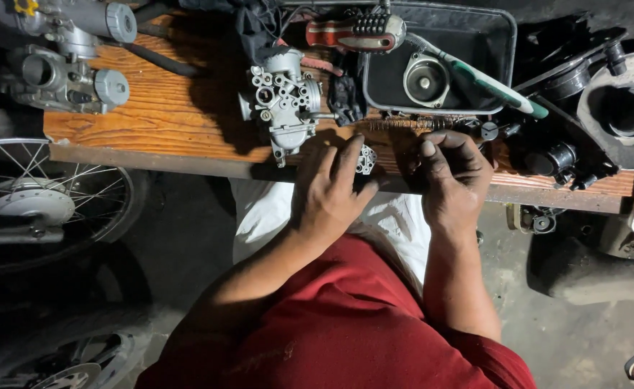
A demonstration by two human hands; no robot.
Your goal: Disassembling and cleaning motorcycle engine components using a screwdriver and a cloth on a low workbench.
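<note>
Metal part [365,159], small and pale with several round holes, was pinched between the fingertips of the left hand [329,189] at the front edge of the wooden bench [165,108], kept clear of the surface so that it could be turned and looked over. The right hand [452,176] was held just beside it, its fingers curled inward and its thumb raised; whether anything was gripped there could not be told. A carburetor [282,101] was left standing close behind the hands, within easy reach, and loose pieces were kept together in a black tray [491,36]
</note>
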